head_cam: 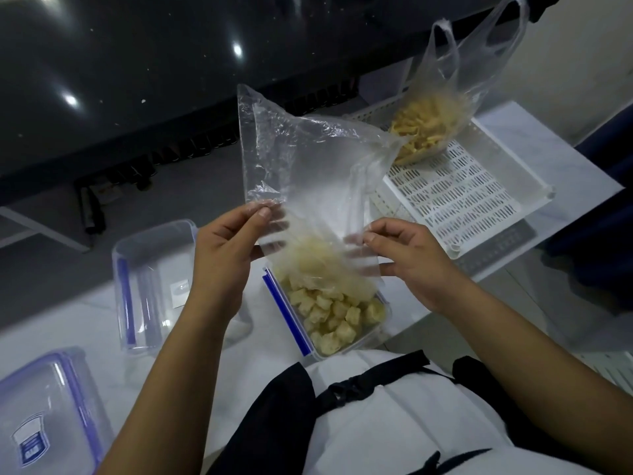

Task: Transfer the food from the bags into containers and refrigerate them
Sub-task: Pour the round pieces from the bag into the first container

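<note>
A clear plastic bag (301, 166) hangs upturned over a clear container (310, 347) with blue clips, its open end down by the food. My left hand (226, 248) pinches the bag's left edge and my right hand (407, 255) pinches its right edge. Pale yellow food chunks (337, 318) fill the container, and a few still show through the plastic near the bag's mouth. A second clear bag (431, 128) with yellow strips of food stands in a white slotted tray (479, 197) at the back right.
An open clear container (150, 279) with blue clips lies left of my left hand. A clear lid (44, 416) with a blue label sits at the front left. The white table ends at the right beyond the tray. A dark surface lies behind.
</note>
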`<action>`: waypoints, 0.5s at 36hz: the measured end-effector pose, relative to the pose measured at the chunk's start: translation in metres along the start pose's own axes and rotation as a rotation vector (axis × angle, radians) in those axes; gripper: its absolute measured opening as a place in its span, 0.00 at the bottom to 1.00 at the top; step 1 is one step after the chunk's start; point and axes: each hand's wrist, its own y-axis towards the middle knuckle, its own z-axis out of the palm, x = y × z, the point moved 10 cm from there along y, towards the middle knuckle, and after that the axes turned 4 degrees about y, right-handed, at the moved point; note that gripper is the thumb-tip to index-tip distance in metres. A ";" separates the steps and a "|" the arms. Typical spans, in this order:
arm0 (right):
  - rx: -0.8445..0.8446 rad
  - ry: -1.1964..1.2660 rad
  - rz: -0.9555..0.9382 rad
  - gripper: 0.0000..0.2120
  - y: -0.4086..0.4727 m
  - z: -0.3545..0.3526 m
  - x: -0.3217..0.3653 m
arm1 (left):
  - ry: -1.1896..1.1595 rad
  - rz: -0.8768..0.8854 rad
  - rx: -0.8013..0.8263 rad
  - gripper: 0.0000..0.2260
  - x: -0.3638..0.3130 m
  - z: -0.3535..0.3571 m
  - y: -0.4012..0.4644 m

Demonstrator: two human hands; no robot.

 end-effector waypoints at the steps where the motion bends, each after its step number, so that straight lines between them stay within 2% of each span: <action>1: 0.010 0.012 0.003 0.08 0.000 0.001 0.000 | -0.003 0.002 -0.001 0.09 -0.001 0.001 0.000; 6: 0.065 0.074 -0.003 0.12 -0.001 0.011 0.002 | -0.007 0.002 -0.002 0.09 -0.003 0.003 -0.002; 15: 0.103 0.179 0.014 0.05 -0.001 0.019 0.002 | -0.014 -0.010 -0.018 0.09 -0.001 -0.001 -0.006; 18: 0.045 0.092 0.022 0.05 0.004 0.011 -0.002 | -0.004 -0.024 -0.014 0.09 0.001 0.000 -0.005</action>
